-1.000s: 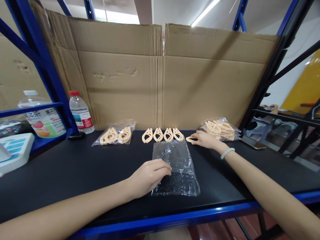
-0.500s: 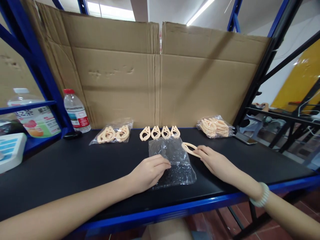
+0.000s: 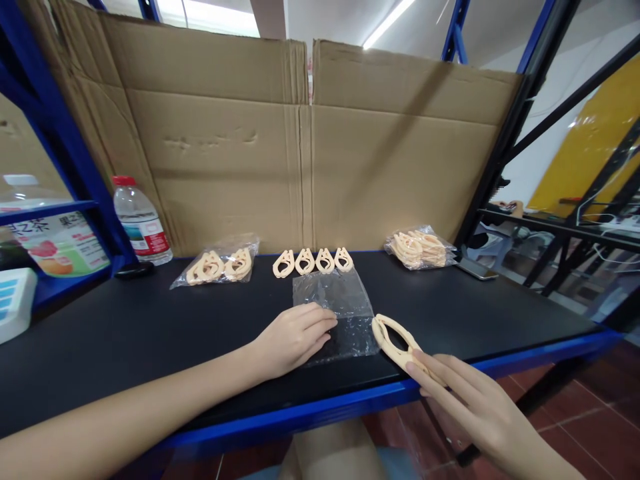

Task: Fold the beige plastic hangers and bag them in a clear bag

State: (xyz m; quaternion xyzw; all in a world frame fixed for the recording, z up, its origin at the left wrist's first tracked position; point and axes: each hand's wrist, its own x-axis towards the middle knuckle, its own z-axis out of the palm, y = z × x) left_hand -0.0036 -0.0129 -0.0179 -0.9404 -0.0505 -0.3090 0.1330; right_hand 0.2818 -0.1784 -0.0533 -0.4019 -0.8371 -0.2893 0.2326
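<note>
My left hand [image 3: 299,335] rests on the left part of a clear plastic bag [image 3: 350,300], fingers stretched out and laid over it. The bag lies flat on the black table. To its right, by the front edge, my right hand [image 3: 467,393] grips one end of a beige loop-shaped plastic piece [image 3: 393,343]. The far end of this piece touches or overlaps the bag's right edge; which one, I cannot tell. Behind the bag, several matching beige pieces [image 3: 305,262] are set out in a row, pointed ends away from me.
Filled clear bags of beige pieces lie back left [image 3: 220,263] and back right [image 3: 423,248]. A phone [image 3: 477,268] lies beside the right one. At the left stand a water bottle [image 3: 143,223] and a black object [image 3: 134,270]. A cardboard wall [image 3: 225,167] closes off the back.
My right hand has come nearer and to the right with the beige piece, now tilted beside the bag's lower right. My left hand stays on the bag. The view has shifted slightly.
</note>
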